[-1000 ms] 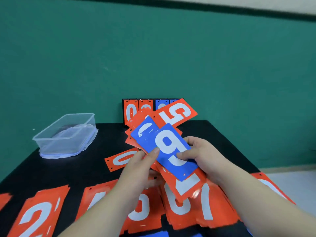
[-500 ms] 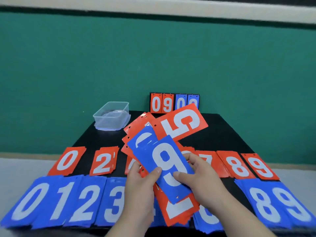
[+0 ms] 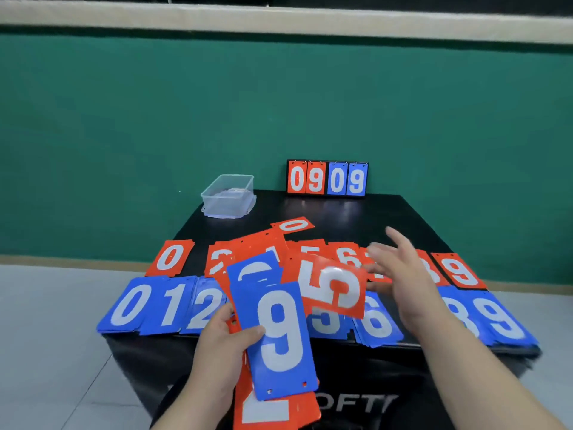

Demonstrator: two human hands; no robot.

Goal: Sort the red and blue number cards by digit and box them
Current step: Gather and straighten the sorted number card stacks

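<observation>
Bench: black bench (image 3: 372, 218), dark and slightly glossy on top, pale lettering on the front face partly hidden.
Room: green wall (image 3: 155, 119) behind, with a pale band across its top; grey tiled floor (image 3: 46, 321) to the left.
Far edge: clear plastic box (image 3: 228, 195) at the back left corner; small flip scoreboard (image 3: 327, 179) upright to its right, reading 0 9 in red and 0 9 in blue.
Red row: red number cards (image 3: 170, 257) in piles across mid-bench, 0 at the left, 9 at the right, the middle piles partly hidden; loose red 0 card (image 3: 293, 225) lying sideways beyond the row.
Blue row: blue number cards (image 3: 130, 305) in piles along the near edge, 0, 1, 2 at the left, then 5, 6, 8, 9.
Left hand (image 3: 217, 352): gripping a fanned stack (image 3: 248, 274) of red and blue cards over the near edge, thumb pressed on the blue 9 card (image 3: 280, 330) on top.
Red 5 card (image 3: 331, 287): tilted above the blue 5 pile, between the fan and the other hand; lying or airborne, cannot tell.
Right hand (image 3: 403, 274): wide open, fingers spread and blurred, over the right part of the red row, holding nothing; fingertips close to the red 5 card's edge, contact unclear.
</observation>
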